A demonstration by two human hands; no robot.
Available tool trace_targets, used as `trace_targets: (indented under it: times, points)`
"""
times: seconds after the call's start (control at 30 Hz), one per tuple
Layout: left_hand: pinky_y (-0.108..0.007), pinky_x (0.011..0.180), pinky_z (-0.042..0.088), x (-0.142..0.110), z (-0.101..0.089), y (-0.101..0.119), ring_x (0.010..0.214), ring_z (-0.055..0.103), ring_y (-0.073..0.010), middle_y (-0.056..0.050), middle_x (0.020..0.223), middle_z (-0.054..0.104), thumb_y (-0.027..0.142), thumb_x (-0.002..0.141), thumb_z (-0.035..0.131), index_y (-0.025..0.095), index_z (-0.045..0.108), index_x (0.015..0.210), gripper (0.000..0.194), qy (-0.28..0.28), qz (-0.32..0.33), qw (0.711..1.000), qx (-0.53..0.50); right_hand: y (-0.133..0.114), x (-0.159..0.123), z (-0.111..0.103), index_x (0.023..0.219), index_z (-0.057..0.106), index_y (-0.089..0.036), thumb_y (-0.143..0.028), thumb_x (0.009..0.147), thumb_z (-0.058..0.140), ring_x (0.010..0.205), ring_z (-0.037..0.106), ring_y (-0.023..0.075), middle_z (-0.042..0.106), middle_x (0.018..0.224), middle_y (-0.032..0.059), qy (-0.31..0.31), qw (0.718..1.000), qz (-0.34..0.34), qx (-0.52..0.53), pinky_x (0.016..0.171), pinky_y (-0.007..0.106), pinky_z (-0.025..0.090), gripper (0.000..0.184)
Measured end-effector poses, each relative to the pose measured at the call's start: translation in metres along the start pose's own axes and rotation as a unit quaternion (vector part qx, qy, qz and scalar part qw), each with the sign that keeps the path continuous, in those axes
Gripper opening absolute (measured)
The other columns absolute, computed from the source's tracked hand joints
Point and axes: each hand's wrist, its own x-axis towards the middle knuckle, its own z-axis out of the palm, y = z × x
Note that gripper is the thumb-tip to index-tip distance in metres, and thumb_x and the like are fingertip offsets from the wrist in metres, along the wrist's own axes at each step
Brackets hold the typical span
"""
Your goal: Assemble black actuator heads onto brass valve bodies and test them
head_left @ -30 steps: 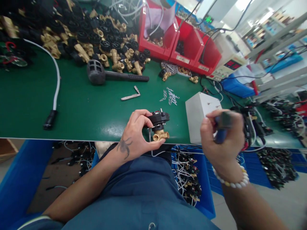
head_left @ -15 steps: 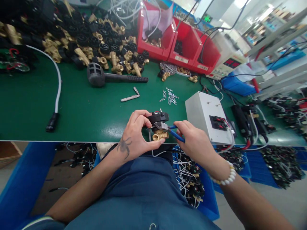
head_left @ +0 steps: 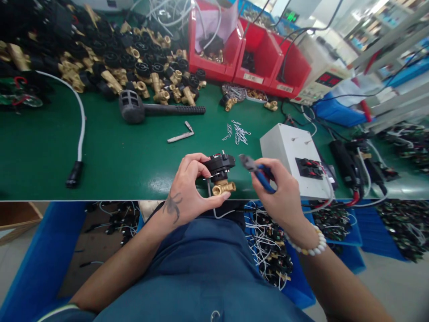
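Near the bench's front edge, my left hand point(head_left: 191, 185) grips a brass valve with a black round housing point(head_left: 219, 166) on top, thumb under the brass body and fingers on the housing. A grey cable hangs from it, and a thin metal pin sticks out by my fingers. My right hand point(head_left: 279, 188) is closed around blue-handled pliers point(head_left: 264, 176), their jaws just right of the housing and apart from it. Beyond both hands lies a small pile of metal clips point(head_left: 239, 133), with a bent metal piece point(head_left: 181, 134) to its left.
A black mallet point(head_left: 161, 108) lies before a heap of brass valves point(head_left: 134, 62). Red bins point(head_left: 254, 76) stand at the back. A white box point(head_left: 288, 156) with a black terminal sits right of my right hand. A cable with a black connector point(head_left: 74, 173) lies left.
The pliers have come off the valve and moved right with my right hand. My left hand still holds the valve in about the same place.
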Motion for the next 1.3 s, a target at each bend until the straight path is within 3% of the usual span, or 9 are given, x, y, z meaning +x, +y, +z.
trace_targets:
  times: [0.13, 0.27, 0.37, 0.47, 0.57, 0.7, 0.8, 1.03, 1.3]
  points:
    - [-0.037, 0.083, 0.061, -0.001, -0.002, 0.004, 0.112, 0.061, -0.0234, -0.010, 0.119, 0.059, 0.031, 0.071, 0.084, 0.019, 0.053, 0.091, 0.038, 0.029, -0.013, 0.999, 0.021, 0.015, -0.009, 0.014, 0.119, 0.060, -0.012, -0.049, 0.098, 0.058, 0.076, 0.062, 0.0201, 0.064, 0.090, 0.0089, -0.035, 0.995, 0.090, -0.031, 0.068, 0.032, 0.051, 0.042]
    - [-0.042, 0.087, 0.060, -0.002, -0.005, 0.010, 0.110, 0.062, -0.0245, -0.009, 0.118, 0.062, 0.031, 0.071, 0.085, 0.020, 0.053, 0.097, 0.043, 0.047, 0.027, 0.995, 0.084, 0.026, -0.013, 0.027, 0.133, 0.060, -0.009, -0.069, 0.092, 0.056, 0.115, 0.059, 0.0369, 0.059, 0.124, 0.0229, -0.071, 0.992, 0.070, -0.079, 0.096, 0.055, 0.052, 0.073]
    - [-0.043, 0.090, 0.059, 0.001, -0.004, 0.017, 0.111, 0.063, -0.0257, -0.010, 0.118, 0.064, 0.032, 0.070, 0.087, 0.019, 0.052, 0.102, 0.049, 0.045, 0.069, 0.992, 0.097, 0.016, -0.009, 0.028, 0.141, 0.055, -0.018, -0.069, 0.095, 0.052, 0.123, 0.058, 0.0316, 0.059, 0.129, 0.0169, -0.025, 0.989, 0.099, 0.108, 0.106, 0.052, 0.049, 0.069]
    - [-0.044, 0.093, 0.058, 0.007, -0.001, 0.025, 0.114, 0.064, -0.0265, -0.011, 0.119, 0.065, 0.033, 0.072, 0.086, 0.020, 0.051, 0.105, 0.050, 0.017, 0.112, 0.986, 0.126, -0.002, -0.004, 0.026, 0.148, 0.044, -0.026, -0.064, 0.098, 0.052, 0.100, 0.070, 0.0217, 0.068, 0.114, 0.0076, -0.081, 0.885, 0.169, 0.426, 0.089, 0.039, 0.061, 0.064]
    - [-0.047, 0.099, 0.056, 0.016, 0.000, 0.031, 0.120, 0.063, -0.0276, -0.011, 0.124, 0.065, 0.037, 0.077, 0.084, 0.021, 0.052, 0.106, 0.046, -0.030, 0.134, 0.977, 0.162, -0.014, -0.001, 0.028, 0.151, 0.037, -0.030, -0.056, 0.096, 0.061, 0.097, 0.072, 0.0211, 0.069, 0.116, 0.0048, -0.115, 0.773, 0.210, 0.587, 0.080, 0.035, 0.064, 0.066]
    - [-0.047, 0.106, 0.053, 0.028, -0.001, 0.035, 0.129, 0.058, -0.0273, -0.013, 0.133, 0.063, 0.040, 0.088, 0.075, 0.020, 0.055, 0.109, 0.036, -0.094, 0.148, 0.971, 0.165, -0.012, 0.000, 0.030, 0.146, 0.040, -0.034, -0.050, 0.092, 0.069, 0.106, 0.071, 0.0224, 0.062, 0.134, 0.0031, -0.085, 0.720, 0.224, 0.651, 0.084, 0.036, 0.065, 0.063]
    - [-0.041, 0.107, 0.052, 0.034, 0.002, 0.037, 0.127, 0.060, -0.0226, -0.011, 0.131, 0.066, 0.023, 0.095, 0.067, 0.019, 0.057, 0.104, 0.014, -0.093, 0.153, 0.971, 0.159, -0.007, 0.000, 0.029, 0.138, 0.046, -0.034, -0.042, 0.092, 0.071, 0.113, 0.068, 0.0212, 0.058, 0.140, 0.0017, -0.052, 0.689, 0.209, 0.692, 0.091, 0.035, 0.063, 0.053]
    - [-0.038, 0.105, 0.055, 0.036, 0.020, 0.044, 0.119, 0.066, -0.0198, -0.006, 0.123, 0.072, 0.017, 0.093, 0.069, 0.021, 0.060, 0.096, 0.010, -0.038, 0.159, 0.973, 0.162, -0.005, -0.002, 0.029, 0.130, 0.044, -0.031, -0.038, 0.094, 0.069, 0.107, 0.070, 0.0192, 0.066, 0.126, 0.0020, -0.024, 0.659, 0.208, 0.723, 0.093, 0.035, 0.062, 0.044]
    - [-0.037, 0.109, 0.052, 0.028, 0.024, 0.054, 0.125, 0.061, -0.0182, -0.005, 0.128, 0.067, 0.016, 0.091, 0.069, 0.022, 0.062, 0.100, 0.014, -0.015, 0.134, 0.983, 0.127, -0.010, -0.008, 0.024, 0.135, 0.039, -0.031, -0.049, 0.092, 0.070, 0.115, 0.067, 0.0218, 0.065, 0.126, 0.0039, -0.025, 0.684, 0.219, 0.696, 0.102, 0.039, 0.059, 0.056]
